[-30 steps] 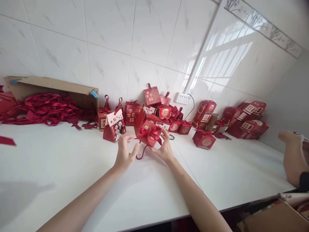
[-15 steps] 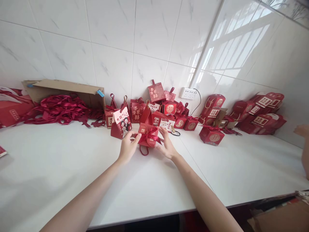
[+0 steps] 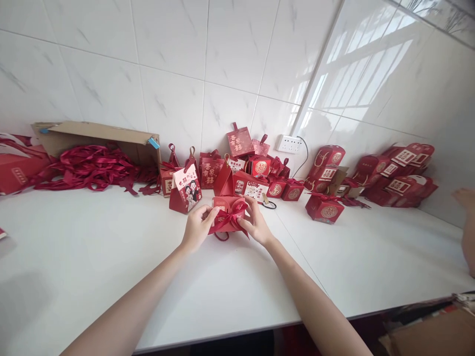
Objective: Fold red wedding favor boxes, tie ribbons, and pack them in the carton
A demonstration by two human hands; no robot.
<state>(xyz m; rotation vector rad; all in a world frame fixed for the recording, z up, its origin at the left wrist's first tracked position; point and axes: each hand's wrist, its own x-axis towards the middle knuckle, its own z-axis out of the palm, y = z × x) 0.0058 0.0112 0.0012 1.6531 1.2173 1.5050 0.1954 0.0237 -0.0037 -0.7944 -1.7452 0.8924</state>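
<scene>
A small red gift box (image 3: 221, 201) with gold print is between my two hands. Around it runs a dark red satin ribbon (image 3: 231, 216) tied in a bow at the front. My left hand (image 3: 197, 225) pinches the left side, thumb at the ribbon's edge. On the right side, my right hand (image 3: 257, 225) is closed on the box, its thumb pressed against the bow. Below the box a red cord loop (image 3: 221, 238) rests near the white tabletop. The box's underside and the fingertips behind it are hidden.
Behind my hands stand several red boxes, including a tent-shaped one with a cartoon couple (image 3: 187, 190). A cardboard box (image 3: 100, 129) and a heap of red ribbons (image 3: 92, 168) lie left. Rightward are a bow-tied box (image 3: 324, 208) and stacked boxes (image 3: 401, 170). Another person's arm (image 3: 469, 232) shows far right.
The gift box has tipped so more of its top face shows, and the bow sits slightly lower. My right hand has closed from loosely spread fingers onto the box's right side.
</scene>
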